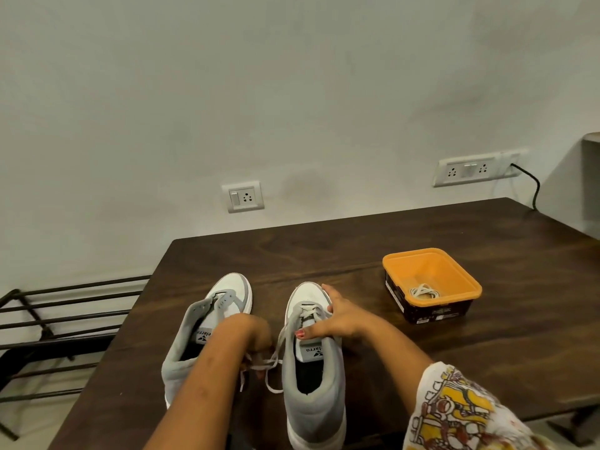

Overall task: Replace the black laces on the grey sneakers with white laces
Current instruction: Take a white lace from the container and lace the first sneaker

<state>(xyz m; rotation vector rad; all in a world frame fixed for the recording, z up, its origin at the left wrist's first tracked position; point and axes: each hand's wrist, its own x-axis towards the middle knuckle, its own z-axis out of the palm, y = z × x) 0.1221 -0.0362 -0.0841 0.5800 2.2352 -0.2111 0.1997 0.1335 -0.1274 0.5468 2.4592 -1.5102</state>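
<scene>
On the table (324,254), the right hand (337,319) presses on the right sneaker (313,404); the left hand (253,336) pinches its white lace (276,362) beside it; pulling both ends even, shoe held firm, should keep the lacing tidy.

Soft, even indoor light, moderately bright, greenish-grey cast. Shadows weak, diffuse. Dull sheen across dark brown wooden table (373,251). Wide-angle bend tilts white rectangular wall socket plate (243,196) and table edges. Thin white fabric lace (270,365) at left hand (253,336) slightly smeared; white, yellow-and-red patterned sleeve (454,414) soft.
</scene>
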